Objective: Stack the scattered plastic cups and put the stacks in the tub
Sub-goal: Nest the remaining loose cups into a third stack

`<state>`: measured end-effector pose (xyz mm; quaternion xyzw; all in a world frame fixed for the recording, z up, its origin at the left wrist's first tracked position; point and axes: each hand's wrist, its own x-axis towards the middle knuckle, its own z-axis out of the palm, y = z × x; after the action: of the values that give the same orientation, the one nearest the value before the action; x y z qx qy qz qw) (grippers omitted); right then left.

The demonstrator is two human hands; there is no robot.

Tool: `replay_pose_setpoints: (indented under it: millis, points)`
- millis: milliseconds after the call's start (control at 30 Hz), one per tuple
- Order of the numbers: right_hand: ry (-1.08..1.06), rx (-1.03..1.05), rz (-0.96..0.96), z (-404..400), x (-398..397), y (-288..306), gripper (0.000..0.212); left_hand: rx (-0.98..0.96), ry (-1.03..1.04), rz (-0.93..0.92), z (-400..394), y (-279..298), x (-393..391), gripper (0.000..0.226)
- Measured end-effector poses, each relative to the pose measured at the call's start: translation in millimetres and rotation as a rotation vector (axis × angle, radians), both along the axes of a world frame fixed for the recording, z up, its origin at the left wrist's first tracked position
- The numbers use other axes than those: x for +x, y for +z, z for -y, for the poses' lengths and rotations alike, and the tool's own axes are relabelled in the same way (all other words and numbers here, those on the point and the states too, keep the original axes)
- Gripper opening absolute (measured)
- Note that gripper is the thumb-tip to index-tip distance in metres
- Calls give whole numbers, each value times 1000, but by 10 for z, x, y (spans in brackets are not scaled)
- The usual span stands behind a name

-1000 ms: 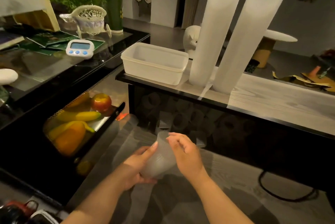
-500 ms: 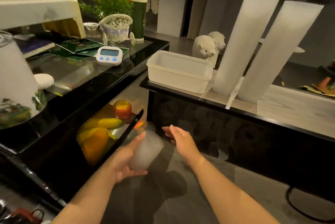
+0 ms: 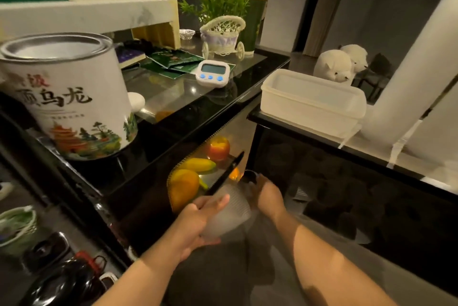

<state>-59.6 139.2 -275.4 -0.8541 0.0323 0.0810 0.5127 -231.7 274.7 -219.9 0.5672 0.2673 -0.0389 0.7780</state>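
Observation:
My left hand (image 3: 198,221) grips a short stack of translucent plastic cups (image 3: 229,211), tilted on its side low above the floor. My right hand (image 3: 269,196) reaches just past the stack, its fingers curled over the rim of another cup (image 3: 249,176) standing on the floor by the black table's leg. That cup is partly hidden by the hand. The white plastic tub (image 3: 312,105) sits on the black table above and to the right, with nothing visible inside. Two tall white columns (image 3: 409,77), which look like cup stacks, lean beside the tub.
A large tea tin (image 3: 67,97), a white timer (image 3: 212,74) and a wicker cart ornament (image 3: 221,33) stand on the glass counter to the left. Fruit (image 3: 195,174) lies behind the glass below. Two plush toys (image 3: 335,65) sit behind the tub. The black table edge (image 3: 309,137) overhangs my hands.
My right hand let go of the stack and reached forward and down onto the cup on the floor. The left hand kept the stack. My view swung left and lower.

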Motion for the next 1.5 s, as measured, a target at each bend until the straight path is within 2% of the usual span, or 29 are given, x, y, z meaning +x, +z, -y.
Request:
replay_pose_setpoints:
  millis: [33, 100, 167, 233, 367, 433, 567, 700, 833, 933, 1067, 1167, 1233, 1300, 1367, 1500]
  points:
    - [21, -39, 56, 13, -26, 60, 36, 6, 25, -1, 1, 5, -9, 101]
    - [58, 68, 73, 197, -106, 241, 23, 21, 63, 3, 19, 11, -23, 107]
    - [36, 226, 38, 361, -283, 492, 13, 22, 73, -3, 83, 16, -41, 100]
    - [108, 333, -12, 526, -454, 680, 19, 5, 63, 4, 181, 17, -88, 92]
    - [425, 303, -69, 819, -750, 939, 32, 34, 18, 19, 438, 56, -197, 117]
    - [516, 221, -68, 935, -762, 992, 33, 68, 7, 14, 570, 108, -226, 120]
    - [533, -3, 43, 1159, -732, 980, 33, 123, -66, 56, 854, 232, -231, 94]
    - [527, 55, 102, 1533, -636, 1081, 29, 116, -104, 34, 1158, 373, -144, 76]
    - [420, 123, 39, 1772, -462, 1076, 31, 64, -76, -13, 1371, 392, 8, 76]
    - [483, 122, 28, 1764, -452, 890, 31, 86, -81, -65, 1539, 402, 134, 58]
    - [576, 108, -90, 1891, -391, 731, 24, 65, -57, -131, 1722, 311, 139, 39]
    - [420, -90, -22, 2056, -148, 634, 28, 34, -19, -153, 1742, 250, 110, 45]
    - [295, -401, 12, 2105, 185, 607, 33, 7, -3, -149, 1687, 216, 100, 50]
    - [264, -633, -186, 2105, 498, 606, 44, -29, -22, -140, 1586, 137, 70, 59]
    - [280, -596, -360, 2089, 733, 544, 46, -42, -70, -122, 1460, 81, 44, 70]
    - [292, -428, -349, 1999, 964, 335, 50, 1, -88, -63, 1184, 97, 60, 84]
